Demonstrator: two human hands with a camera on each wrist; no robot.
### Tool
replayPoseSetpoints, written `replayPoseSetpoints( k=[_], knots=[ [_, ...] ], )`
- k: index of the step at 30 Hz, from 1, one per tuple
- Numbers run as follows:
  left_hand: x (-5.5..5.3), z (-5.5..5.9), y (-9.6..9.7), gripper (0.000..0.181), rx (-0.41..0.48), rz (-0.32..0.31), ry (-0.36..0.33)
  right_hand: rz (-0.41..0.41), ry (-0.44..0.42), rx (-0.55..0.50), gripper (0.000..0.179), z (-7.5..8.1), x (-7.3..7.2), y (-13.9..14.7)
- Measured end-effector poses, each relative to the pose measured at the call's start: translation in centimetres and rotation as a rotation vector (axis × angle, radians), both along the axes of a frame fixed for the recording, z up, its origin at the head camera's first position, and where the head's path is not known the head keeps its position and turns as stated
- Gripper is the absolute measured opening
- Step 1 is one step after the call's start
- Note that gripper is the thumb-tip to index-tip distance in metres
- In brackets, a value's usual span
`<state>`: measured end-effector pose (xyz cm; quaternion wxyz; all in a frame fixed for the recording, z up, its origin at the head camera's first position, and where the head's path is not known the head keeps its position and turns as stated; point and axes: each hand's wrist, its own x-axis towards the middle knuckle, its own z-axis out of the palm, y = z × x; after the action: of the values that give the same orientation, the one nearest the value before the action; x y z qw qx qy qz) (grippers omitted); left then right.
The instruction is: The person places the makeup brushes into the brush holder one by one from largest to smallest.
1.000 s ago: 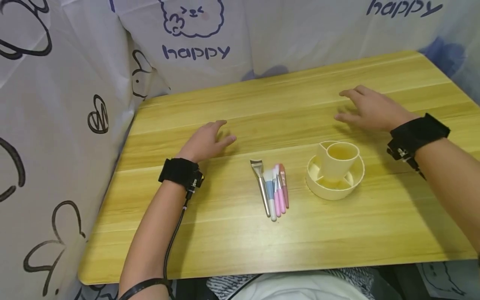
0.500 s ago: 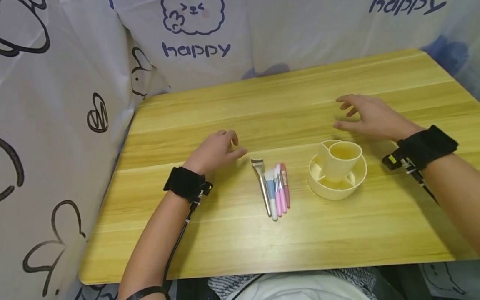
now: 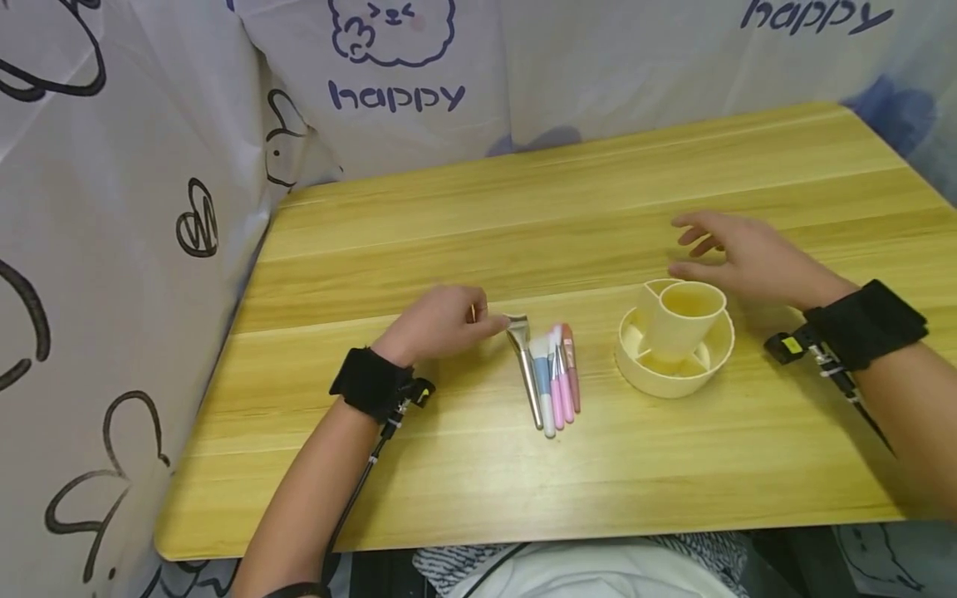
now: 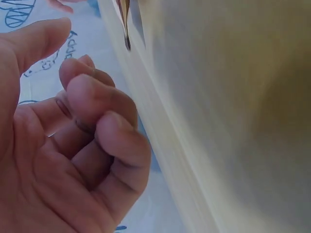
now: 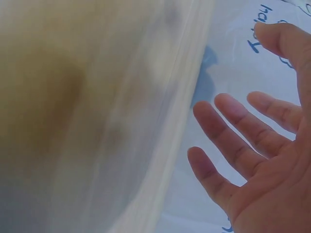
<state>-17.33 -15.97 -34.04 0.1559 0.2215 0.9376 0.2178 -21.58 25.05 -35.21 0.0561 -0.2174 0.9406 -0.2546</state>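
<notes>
My left hand (image 3: 444,322) is by the flat head of a silver makeup brush (image 3: 526,374), its thumb tip overlapping the brush head in the head view. In the left wrist view its fingers (image 4: 121,145) bend loosely with nothing held, and the silver brush head (image 4: 124,24) shows beyond. To the right of that brush lie a blue-and-white brush (image 3: 543,386), pink brushes (image 3: 559,378) and a darker pink brush (image 3: 571,365), handles toward the person. My right hand (image 3: 748,256), fingers spread and holding nothing, is just behind a cream round brush holder (image 3: 649,378) with a taller cup in it.
The wood-grain table (image 3: 419,473) runs up to a white cloth (image 3: 598,66) with drawn figures at the back and left. Black bands with small cameras sit on the left wrist (image 3: 370,384) and right wrist (image 3: 866,324), each with a cable.
My left hand has moved right and toward the person, up to the silver brush, its fingers bending more. My right hand has come closer to the person, nearer the holder. Brushes and holder stay put.
</notes>
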Motion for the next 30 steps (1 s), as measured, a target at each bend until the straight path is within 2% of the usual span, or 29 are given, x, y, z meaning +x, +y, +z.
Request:
replayPoseSetpoints(
  k=[11, 18, 30],
  knots=[
    [1.4, -1.1, 1.1, 0.04, 0.108, -0.085, -0.086, 0.018, -0.011, -0.021, 0.066, -0.5, 1.7, -0.3],
    [2.0, -1.5, 1.4, 0.039, 0.097, -0.073, -0.094, -0.005, -0.039, -0.038, 0.068, -0.4, 3.1, 0.3],
    [2.5, -1.6, 1.8, 0.046, 0.103, -0.1, -0.114, -0.056, 0.006, -0.047, 0.061, -0.6, 5.4, 1.4]
  ],
)
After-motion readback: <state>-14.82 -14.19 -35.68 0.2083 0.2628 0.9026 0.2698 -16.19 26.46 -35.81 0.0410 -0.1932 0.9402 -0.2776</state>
